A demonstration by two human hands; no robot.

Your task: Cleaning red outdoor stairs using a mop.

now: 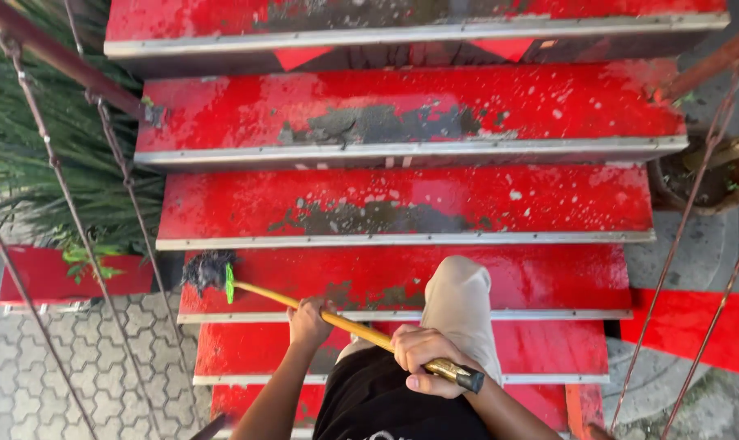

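Note:
I look down a flight of red painted stairs (402,200) with worn grey patches and metal edge strips. My left hand (307,322) grips the middle of a yellow broom handle (349,326). My right hand (425,358) holds the handle near its dark top end. The dark bristle head (208,269), with a green collar, rests at the left end of a wet step (549,277). My bent knee in beige trousers (461,301) shows between the hands.
A rusty metal railing (76,195) with thin bars runs down the left side, another (703,244) on the right. Green plants (52,163) and a red planter stand at the left over grey paving. A round pot (699,183) sits at the right.

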